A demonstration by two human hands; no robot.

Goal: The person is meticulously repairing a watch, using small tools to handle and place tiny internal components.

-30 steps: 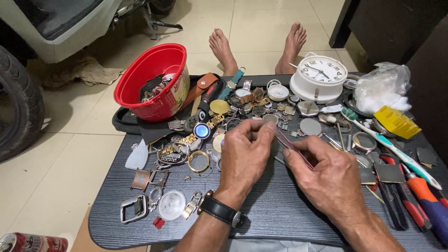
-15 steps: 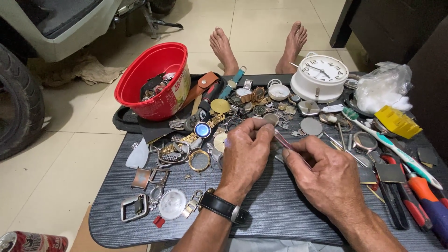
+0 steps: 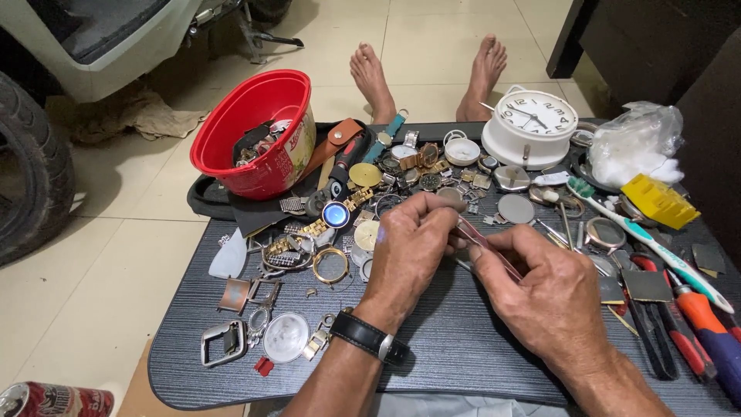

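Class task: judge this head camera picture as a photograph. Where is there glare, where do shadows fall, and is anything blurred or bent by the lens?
Head view: soft, even light; glare on the round watch crystal and the blue watch face; a dim shadow on the grey table under the left hand and right hand; focus sharp throughout; the table's edges bow slightly, as from a wide lens.

Red bucket at the dark grey wood-grain table's far left corner; white alarm clock at its far edge; yellow block, orange-handled screwdriver along its right edge; black wristwatch strap.
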